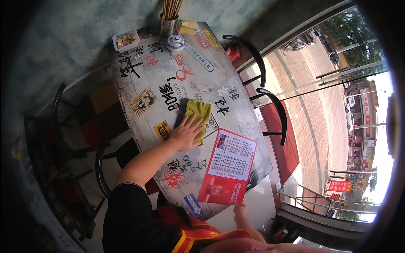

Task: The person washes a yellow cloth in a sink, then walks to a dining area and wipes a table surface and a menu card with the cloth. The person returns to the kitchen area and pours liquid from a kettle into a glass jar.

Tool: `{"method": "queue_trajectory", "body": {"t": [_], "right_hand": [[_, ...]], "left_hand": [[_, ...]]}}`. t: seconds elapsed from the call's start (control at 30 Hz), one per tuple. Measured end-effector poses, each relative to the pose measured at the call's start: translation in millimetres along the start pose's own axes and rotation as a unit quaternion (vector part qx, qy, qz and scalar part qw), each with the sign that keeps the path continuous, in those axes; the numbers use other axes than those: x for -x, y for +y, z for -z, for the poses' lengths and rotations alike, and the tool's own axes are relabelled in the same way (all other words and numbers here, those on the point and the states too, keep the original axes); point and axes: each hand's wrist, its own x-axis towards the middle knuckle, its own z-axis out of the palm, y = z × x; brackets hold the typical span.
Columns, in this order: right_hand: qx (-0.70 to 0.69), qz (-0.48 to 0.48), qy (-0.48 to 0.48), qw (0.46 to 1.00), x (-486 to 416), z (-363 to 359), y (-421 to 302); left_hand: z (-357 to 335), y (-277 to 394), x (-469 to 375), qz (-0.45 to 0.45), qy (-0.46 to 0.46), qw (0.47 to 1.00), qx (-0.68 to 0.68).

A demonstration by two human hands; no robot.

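My left hand [188, 132] lies palm down on a yellow-green cloth [202, 110], pressing it against the printed tabletop [145, 76]. Its fingers are spread slightly over the fabric. At the near edge of the table, my right hand [240, 211] grips the bottom corner of a red and white laminated menu [232, 161]. The menu carries printed text and a small food photo, and it appears to lie over the table's right near part. Most of the right hand's fingers are hidden under the sheet.
At the table's far end stand a metal holder [167, 27] of chopsticks, a lidded blue-and-white jar [176, 42], a yellow tissue pack [188, 27] and a plastic basket [126, 40] of garlic-like pieces. Black-framed chairs [278, 110] flank the table. Right of it are glass panes [319, 101].
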Motion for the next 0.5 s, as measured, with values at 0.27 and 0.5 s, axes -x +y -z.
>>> {"method": "queue_trajectory", "body": {"t": [0.27, 0.5], "right_hand": [[-0.240, -0.029, 0.076, 0.967, 26.9, 80.7, -5.7], [-0.317, -0.077, 0.077, 0.942, 104.4, 116.0, -12.2]], "left_hand": [[-5.2, 130.2, 150.1, -0.076, -0.100, 0.990, 0.057], [21.1, -47.1, 10.9, 0.106, 0.081, 0.991, -0.003]]}}
